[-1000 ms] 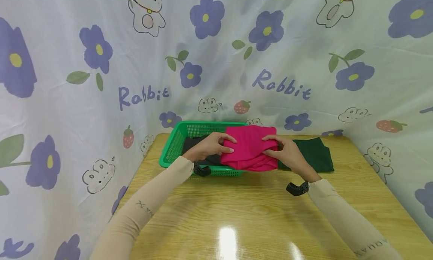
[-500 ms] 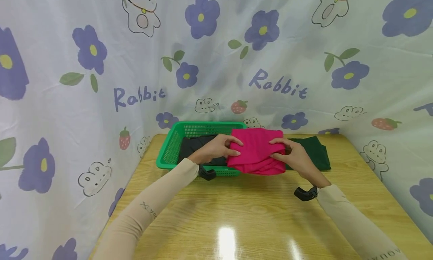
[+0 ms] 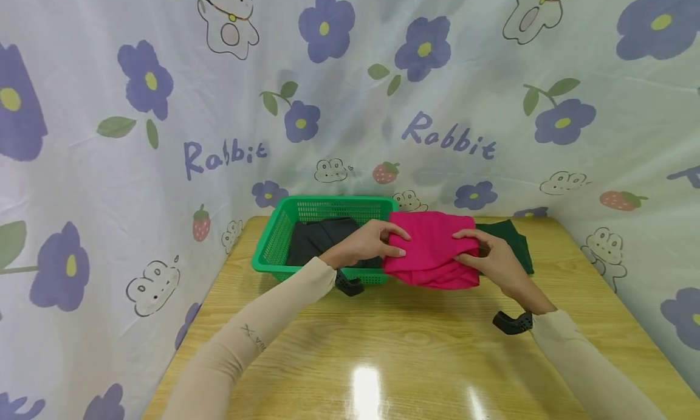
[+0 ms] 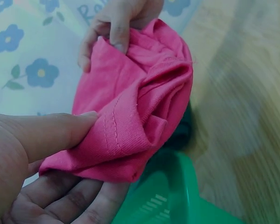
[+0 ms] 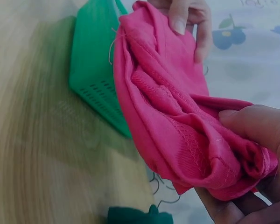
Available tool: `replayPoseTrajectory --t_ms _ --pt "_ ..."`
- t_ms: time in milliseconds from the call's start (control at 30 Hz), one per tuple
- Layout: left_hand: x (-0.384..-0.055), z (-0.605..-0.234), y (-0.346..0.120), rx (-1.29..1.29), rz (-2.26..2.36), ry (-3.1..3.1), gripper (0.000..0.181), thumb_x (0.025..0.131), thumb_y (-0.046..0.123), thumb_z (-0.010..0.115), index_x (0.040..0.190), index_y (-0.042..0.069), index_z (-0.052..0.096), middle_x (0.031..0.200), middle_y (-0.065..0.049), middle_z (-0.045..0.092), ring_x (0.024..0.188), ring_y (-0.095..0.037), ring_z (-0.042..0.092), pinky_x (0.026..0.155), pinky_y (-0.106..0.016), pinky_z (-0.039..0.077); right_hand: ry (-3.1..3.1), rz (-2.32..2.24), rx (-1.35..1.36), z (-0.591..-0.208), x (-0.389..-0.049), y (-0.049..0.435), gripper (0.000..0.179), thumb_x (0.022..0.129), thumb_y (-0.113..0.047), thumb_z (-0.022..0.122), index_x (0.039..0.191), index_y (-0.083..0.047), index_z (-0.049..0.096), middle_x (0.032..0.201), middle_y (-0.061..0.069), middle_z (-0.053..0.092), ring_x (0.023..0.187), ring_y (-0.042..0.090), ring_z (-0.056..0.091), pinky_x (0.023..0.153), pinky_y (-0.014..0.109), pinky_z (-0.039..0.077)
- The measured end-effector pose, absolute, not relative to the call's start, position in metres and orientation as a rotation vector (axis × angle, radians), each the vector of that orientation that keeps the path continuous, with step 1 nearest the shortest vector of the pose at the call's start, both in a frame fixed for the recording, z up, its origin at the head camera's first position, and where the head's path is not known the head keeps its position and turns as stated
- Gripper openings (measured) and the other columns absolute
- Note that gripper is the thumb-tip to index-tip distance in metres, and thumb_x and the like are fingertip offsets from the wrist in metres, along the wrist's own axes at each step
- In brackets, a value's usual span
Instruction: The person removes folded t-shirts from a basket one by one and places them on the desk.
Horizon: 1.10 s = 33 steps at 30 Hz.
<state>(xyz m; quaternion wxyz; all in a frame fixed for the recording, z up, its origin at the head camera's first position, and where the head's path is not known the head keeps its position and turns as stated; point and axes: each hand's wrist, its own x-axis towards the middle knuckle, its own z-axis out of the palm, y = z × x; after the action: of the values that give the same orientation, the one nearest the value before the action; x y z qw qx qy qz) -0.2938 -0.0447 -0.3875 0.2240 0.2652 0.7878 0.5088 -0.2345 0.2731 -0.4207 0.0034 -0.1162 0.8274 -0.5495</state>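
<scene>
Pink cloth (image 3: 429, 247), folded, between fingers of left hand (image 3: 369, 244) and right hand (image 3: 500, 265) in head view, each pinching one side. Green basket (image 3: 344, 210), dark cloth (image 3: 314, 240) inside, left of left fingers. Dark green cloth (image 3: 513, 236) behind right fingers, on table (image 3: 426, 341). Left wrist view: thumb atop stitched edge, fingers underneath. Right wrist view: thumb over bunched folds, fingers below.

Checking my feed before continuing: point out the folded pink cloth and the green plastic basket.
Folded pink cloth (image 3: 429, 244): head view, smooth upper part.
Green plastic basket (image 3: 344, 210): head view, inner back wall.
</scene>
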Motion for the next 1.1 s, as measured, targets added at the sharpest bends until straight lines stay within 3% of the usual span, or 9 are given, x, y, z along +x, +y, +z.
replayPoseTrajectory --t_ms 233,533,667,867,1100 --pt "-0.289 -0.391 -0.029 0.787 1.361 2.222 0.034 0.094 0.018 0.078 0.127 0.018 0.071 0.082 -0.010 0.066 0.076 -0.017 0.059 0.068 -0.026 0.049 2.648 -1.687 -0.365 -0.427 -0.227 0.289 0.049 0.094 -0.024 0.080 0.138 -0.015 0.063 0.134 0.014 0.056 0.097 0.019 0.067 0.070 0.028 0.055" --pt "-0.282 -0.397 -0.011 0.783 1.336 2.197 0.035 0.093 0.017 0.080 0.127 0.018 0.071 0.075 -0.009 0.062 0.070 -0.030 0.060 0.068 -0.033 0.053 2.636 -1.727 -0.346 -0.438 -0.218 0.303 0.047 0.095 -0.017 0.077 0.139 -0.011 0.061 0.132 0.012 0.058 0.098 0.015 0.066 0.073 0.027 0.056" --pt "-0.278 -0.398 -0.004 0.807 1.311 2.207 0.036 0.093 0.017 0.080 0.128 0.016 0.071 0.074 -0.007 0.064 0.066 -0.024 0.058 0.065 -0.030 0.051 2.655 -1.705 -0.339 -0.442 -0.215 0.309 0.046 0.095 -0.019 0.077 0.138 -0.012 0.062 0.129 0.012 0.059 0.097 0.015 0.065 0.073 0.027 0.056" --pt "-0.272 -0.404 0.004 0.830 1.332 2.151 0.036 0.094 0.012 0.078 0.129 0.011 0.070 0.086 -0.006 0.072 0.079 -0.017 0.069 0.078 -0.041 0.058 2.656 -1.696 -0.325 -0.450 -0.209 0.318 0.045 0.096 -0.019 0.076 0.138 -0.012 0.061 0.128 0.010 0.058 0.098 0.015 0.066 0.074 0.028 0.057" --pt "-0.266 -0.412 0.013 0.899 1.243 2.220 0.036 0.094 0.016 0.078 0.129 0.014 0.070 0.080 -0.005 0.070 0.074 -0.016 0.065 0.067 -0.028 0.051 2.654 -1.691 -0.311 -0.458 -0.201 0.328 0.044 0.097 -0.020 0.075 0.138 -0.012 0.061 0.126 0.009 0.058 0.099 0.015 0.065 0.075 0.028 0.057"
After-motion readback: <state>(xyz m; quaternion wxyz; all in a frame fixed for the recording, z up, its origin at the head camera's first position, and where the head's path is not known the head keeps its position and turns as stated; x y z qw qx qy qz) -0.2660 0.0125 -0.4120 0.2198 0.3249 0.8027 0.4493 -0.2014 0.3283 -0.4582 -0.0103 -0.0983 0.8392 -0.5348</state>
